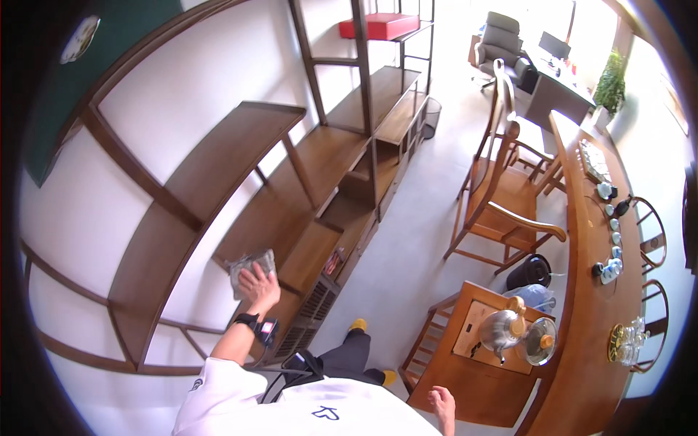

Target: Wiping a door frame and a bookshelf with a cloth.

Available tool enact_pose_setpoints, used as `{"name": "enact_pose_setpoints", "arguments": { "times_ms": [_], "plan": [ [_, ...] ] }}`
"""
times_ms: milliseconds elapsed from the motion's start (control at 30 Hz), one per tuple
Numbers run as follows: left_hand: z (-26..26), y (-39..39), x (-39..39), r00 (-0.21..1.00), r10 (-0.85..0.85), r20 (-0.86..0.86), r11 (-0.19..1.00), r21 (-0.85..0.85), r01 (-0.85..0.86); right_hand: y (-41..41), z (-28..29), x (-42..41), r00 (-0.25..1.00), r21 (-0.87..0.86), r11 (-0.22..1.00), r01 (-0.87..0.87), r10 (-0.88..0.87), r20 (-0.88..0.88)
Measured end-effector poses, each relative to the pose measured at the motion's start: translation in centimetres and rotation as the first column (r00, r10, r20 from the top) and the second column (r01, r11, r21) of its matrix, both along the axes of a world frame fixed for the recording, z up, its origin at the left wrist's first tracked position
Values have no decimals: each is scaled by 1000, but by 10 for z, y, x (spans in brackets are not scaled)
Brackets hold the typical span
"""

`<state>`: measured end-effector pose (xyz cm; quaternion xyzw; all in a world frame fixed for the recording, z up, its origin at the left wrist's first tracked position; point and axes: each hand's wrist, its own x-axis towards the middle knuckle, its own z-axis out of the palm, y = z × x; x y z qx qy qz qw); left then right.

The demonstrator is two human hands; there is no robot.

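My left hand (259, 285), at the end of a brown arm-less stretch of wooden shelving, lies with its fingers spread over a crumpled grey cloth (238, 271). The cloth is at the near left end of a wooden shelf board (272, 218); its contact with the board is partly hidden by the hand. A dark watch-like device (266, 331) is strapped to that wrist. Low at the right, my right hand (443, 404) hangs beside a small wooden tea table (463, 389), fingers loosely bent, holding nothing visible.
A raised shelf (218, 158) and dark uprights (366, 103) stand close to the left arm. Right of me are a metal kettle (499, 329), a glass pot (539, 343), a wooden armchair (504, 191) and a long table (591, 327) with cups. A black bin (529, 271) stands on the floor.
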<state>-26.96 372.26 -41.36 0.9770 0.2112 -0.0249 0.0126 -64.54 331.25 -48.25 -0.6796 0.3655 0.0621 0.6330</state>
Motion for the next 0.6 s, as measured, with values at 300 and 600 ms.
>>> {"name": "enact_pose_setpoints", "arguments": {
  "times_ms": [300, 600],
  "plan": [
    [4, -47, 72, 923, -366, 115, 930, 93, 357, -5, 40, 77, 1000, -248, 969, -14, 16, 5],
    [3, -83, 180, 733, -625, 269, 748, -64, 661, -8, 50, 299, 947, -308, 902, -303, 322, 12]
  ]
}}
